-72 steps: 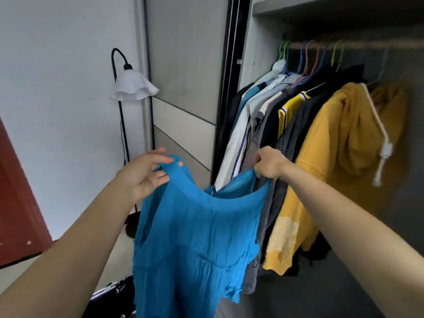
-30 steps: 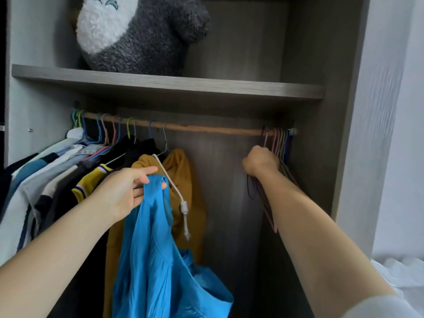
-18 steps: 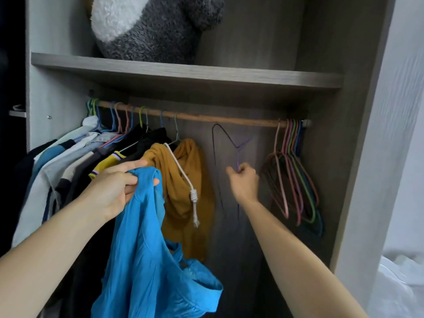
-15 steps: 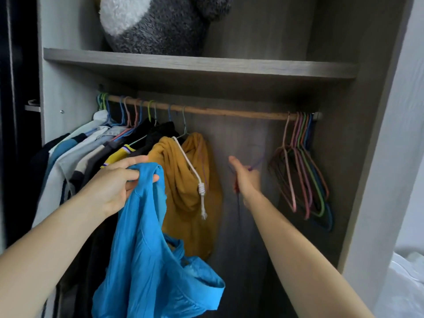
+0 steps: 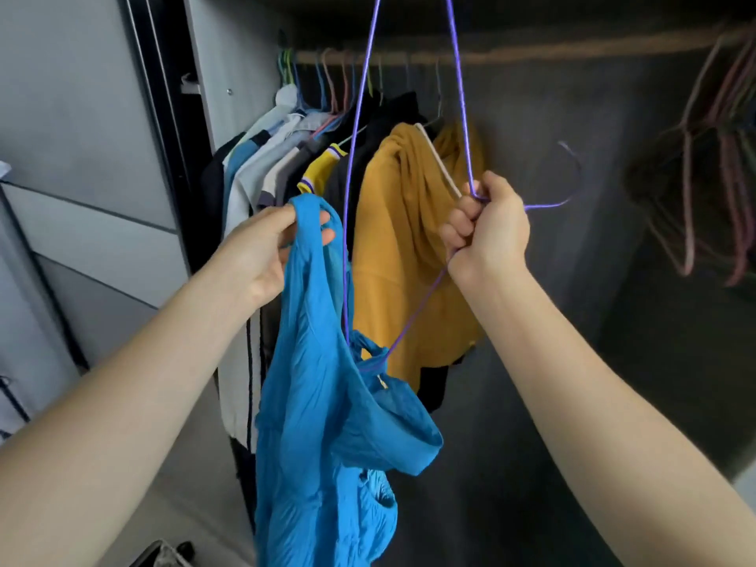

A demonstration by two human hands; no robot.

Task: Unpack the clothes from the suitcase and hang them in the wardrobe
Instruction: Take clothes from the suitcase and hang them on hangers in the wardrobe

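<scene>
My left hand pinches one shoulder strap of a bright blue sleeveless garment, which hangs down in front of the open wardrobe. My right hand is closed around the neck of a thin purple wire hanger, held on its side with the hook pointing right. One corner of the hanger sits inside the garment's opening. Behind them a wooden rail carries hung clothes, the nearest a mustard yellow hoodie.
A bunch of empty wire hangers hangs at the rail's right end. Several shirts and jackets fill the left part of the rail. A grey sliding door stands at left. A dark object lies at the bottom edge.
My right hand pulled a purple hanger off the rail and brought it down and left to the blue garment. The hanger's corner now sits inside the garment. The view dropped lower.
</scene>
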